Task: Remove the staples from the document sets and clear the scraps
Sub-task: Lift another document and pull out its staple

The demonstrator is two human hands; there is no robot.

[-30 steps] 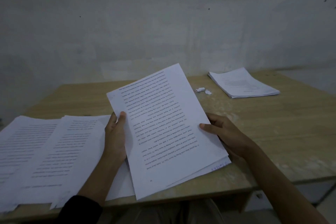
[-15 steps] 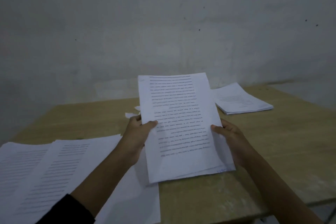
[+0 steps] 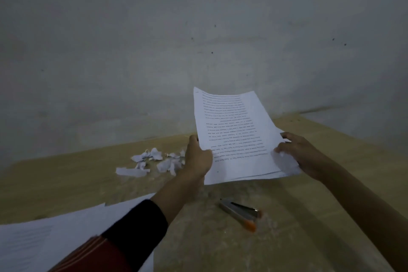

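My left hand [image 3: 197, 159] grips the left long edge of the document set [image 3: 234, 134], thumb on the printed top page and fingers curled underneath. My right hand [image 3: 302, 152] holds the opposite edge near the lower corner, its fingers bent around the paper. That side is blurred, so I cannot make out the exact pinch.

The set is held off the counter [image 3: 309, 216] between both hands, its near end low and its far end tilted up toward the wall [image 3: 198, 28].

I judge it light and limp: a thin bundle of plain sheets that sags wherever it is unsupported. The lower edges show the pages slightly stepped, so they may slide apart if I loosen my hold. I cannot see a staple from here. Holding both long edges, as I do now, seems the safest grip, since pulling at one corner could crease or tear it.

The torn paper scraps [image 3: 154, 159] lie scattered on the counter just left of my left hand. A metal tool [image 3: 240, 213] with an orange tip rests on the counter between my forearms, below the set and apart from it. Loose sheets [image 3: 55, 234] spread at the near left, under my dark sleeve [image 3: 123, 238].
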